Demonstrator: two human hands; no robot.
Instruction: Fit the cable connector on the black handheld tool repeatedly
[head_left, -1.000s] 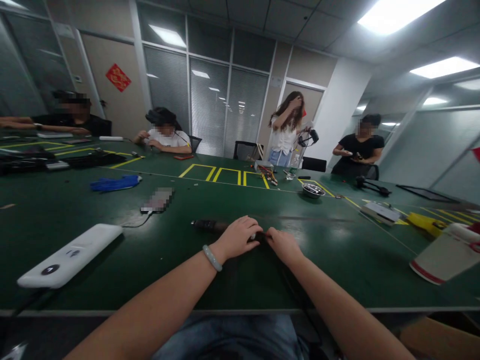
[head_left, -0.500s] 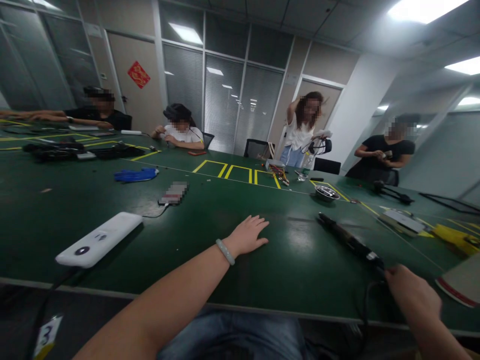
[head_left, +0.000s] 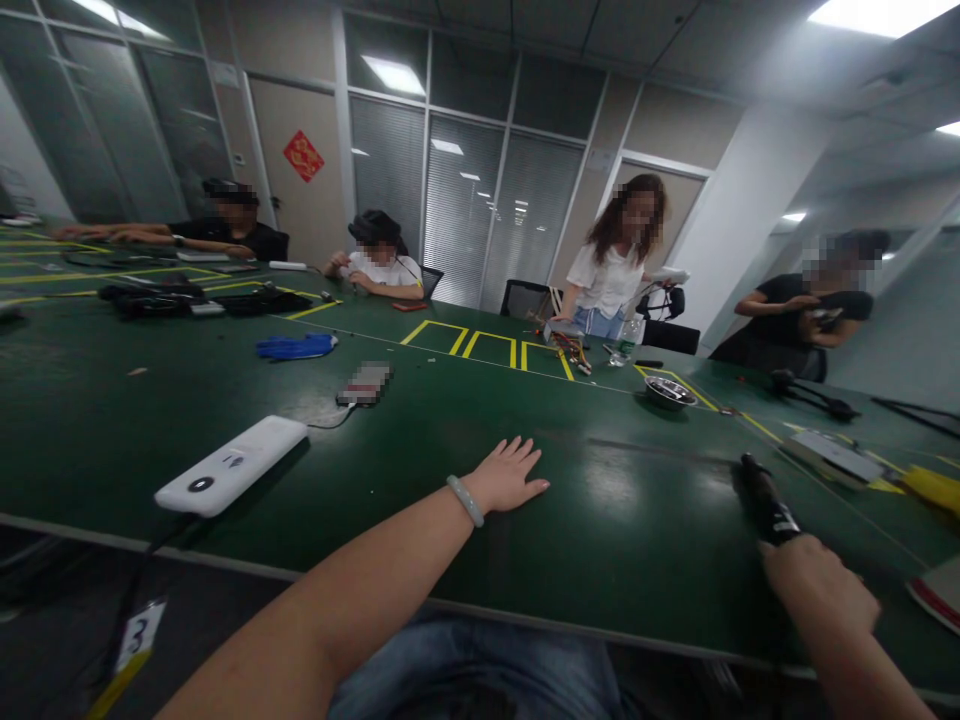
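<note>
My left hand lies flat on the green table, fingers spread and palm down, with a pale bangle on the wrist. It holds nothing. At the right, my right hand is closed round the near end of a black corded electric screwdriver. The tool's narrow end points away from me; its cord is hidden behind my hand and the table edge. Beyond my left hand, to the left, a phone is joined by a cable to a white power bank.
A blue glove lies at left. Past the middle are a metal bowl, a bottle and a box with coloured wires. A grey box and yellow item lie at right. Several people are across the table.
My right hand has moved onto the screwdriver's near end and gripped it, and the tool has turned to point more straight ahead. My left hand stays flat. A standing person's arm has lowered to the table.
</note>
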